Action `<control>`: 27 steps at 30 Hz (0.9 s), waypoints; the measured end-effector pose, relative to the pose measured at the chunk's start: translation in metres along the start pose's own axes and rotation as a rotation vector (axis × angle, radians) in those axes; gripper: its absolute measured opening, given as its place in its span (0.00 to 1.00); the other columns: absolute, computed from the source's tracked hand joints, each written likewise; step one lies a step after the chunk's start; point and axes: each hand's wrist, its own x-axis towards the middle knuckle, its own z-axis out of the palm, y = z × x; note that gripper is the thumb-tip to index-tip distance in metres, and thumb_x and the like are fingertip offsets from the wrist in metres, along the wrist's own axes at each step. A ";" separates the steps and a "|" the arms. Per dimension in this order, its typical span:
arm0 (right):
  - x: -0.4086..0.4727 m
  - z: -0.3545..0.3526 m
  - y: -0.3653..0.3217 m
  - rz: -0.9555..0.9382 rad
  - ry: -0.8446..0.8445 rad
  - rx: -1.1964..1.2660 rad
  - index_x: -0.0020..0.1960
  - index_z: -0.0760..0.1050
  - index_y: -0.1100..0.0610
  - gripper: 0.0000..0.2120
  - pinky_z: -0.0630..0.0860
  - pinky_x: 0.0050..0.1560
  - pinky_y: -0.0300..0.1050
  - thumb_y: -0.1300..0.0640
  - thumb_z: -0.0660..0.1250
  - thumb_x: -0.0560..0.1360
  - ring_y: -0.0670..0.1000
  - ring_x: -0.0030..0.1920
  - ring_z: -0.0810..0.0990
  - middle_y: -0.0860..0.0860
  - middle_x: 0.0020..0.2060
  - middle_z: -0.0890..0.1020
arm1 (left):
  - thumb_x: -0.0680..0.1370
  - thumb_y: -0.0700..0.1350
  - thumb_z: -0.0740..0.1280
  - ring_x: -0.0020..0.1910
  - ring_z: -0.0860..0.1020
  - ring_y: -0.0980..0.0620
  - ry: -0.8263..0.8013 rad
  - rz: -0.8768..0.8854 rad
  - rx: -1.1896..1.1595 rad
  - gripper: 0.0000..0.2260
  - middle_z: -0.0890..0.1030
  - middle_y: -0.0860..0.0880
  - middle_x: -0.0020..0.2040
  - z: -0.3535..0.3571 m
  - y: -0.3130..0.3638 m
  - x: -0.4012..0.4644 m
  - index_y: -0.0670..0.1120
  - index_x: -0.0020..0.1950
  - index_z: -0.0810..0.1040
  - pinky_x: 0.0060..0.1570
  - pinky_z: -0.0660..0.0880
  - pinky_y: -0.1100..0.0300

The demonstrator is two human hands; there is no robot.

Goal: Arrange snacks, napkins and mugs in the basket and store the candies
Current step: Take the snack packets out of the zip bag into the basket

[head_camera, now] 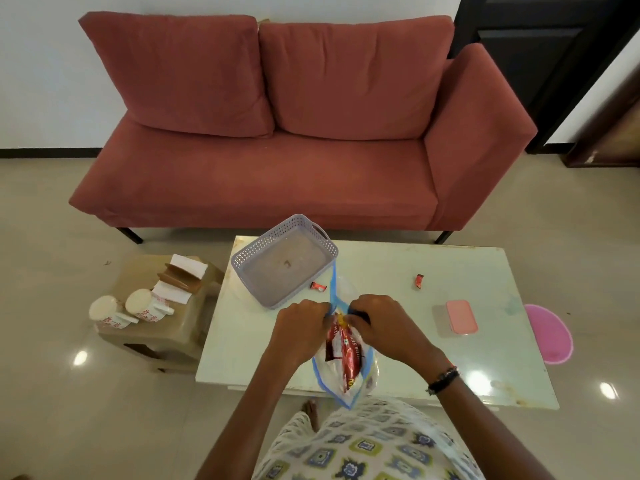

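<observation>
A clear zip bag (346, 372) with blue edges stands at the table's near edge, holding red candy packets. My left hand (300, 329) and my right hand (375, 322) both pinch its top, one on each side. The lilac perforated basket (242, 259) sits tilted just beyond my hands, with only a small speck inside. Two loose red candies lie on the table, one (318, 286) beside the basket and one (419, 281) further right. Two white floral mugs (104, 311) (143, 304) lie on a stool at the left, next to white napkins (187, 265) and brown snack packets (180, 280).
The white low table (485, 368) carries a pink case (461, 316) at the right. A brown plastic stool (173, 337) stands left of the table. A red sofa (277, 133) fills the far side. A pink mat (549, 332) lies on the floor at the right.
</observation>
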 end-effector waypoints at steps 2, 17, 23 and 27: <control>-0.003 -0.012 0.013 0.088 0.053 -0.018 0.41 0.78 0.61 0.11 0.69 0.39 0.46 0.56 0.62 0.76 0.54 0.40 0.77 0.55 0.38 0.80 | 0.81 0.52 0.55 0.47 0.79 0.44 0.002 -0.036 -0.032 0.14 0.81 0.44 0.47 -0.002 -0.009 -0.001 0.45 0.48 0.75 0.44 0.73 0.54; 0.012 -0.006 0.018 0.350 0.122 -0.186 0.48 0.74 0.60 0.06 0.73 0.43 0.48 0.59 0.61 0.77 0.57 0.48 0.79 0.55 0.47 0.81 | 0.79 0.53 0.59 0.32 0.73 0.46 0.010 -0.152 -0.317 0.17 0.72 0.50 0.28 0.002 -0.026 -0.011 0.49 0.31 0.67 0.32 0.66 0.56; -0.006 0.009 0.001 0.123 0.341 -0.053 0.49 0.74 0.60 0.06 0.71 0.43 0.46 0.65 0.66 0.73 0.54 0.46 0.75 0.53 0.45 0.78 | 0.80 0.55 0.57 0.36 0.78 0.45 0.079 -0.217 -0.362 0.16 0.80 0.47 0.36 0.011 -0.027 -0.021 0.45 0.41 0.74 0.37 0.75 0.52; -0.010 0.033 -0.016 0.147 -0.015 -0.050 0.37 0.73 0.61 0.07 0.72 0.40 0.48 0.63 0.61 0.73 0.57 0.40 0.77 0.56 0.37 0.79 | 0.80 0.55 0.57 0.38 0.80 0.46 0.127 -0.230 -0.384 0.16 0.82 0.47 0.38 0.015 -0.020 -0.022 0.45 0.44 0.76 0.40 0.78 0.49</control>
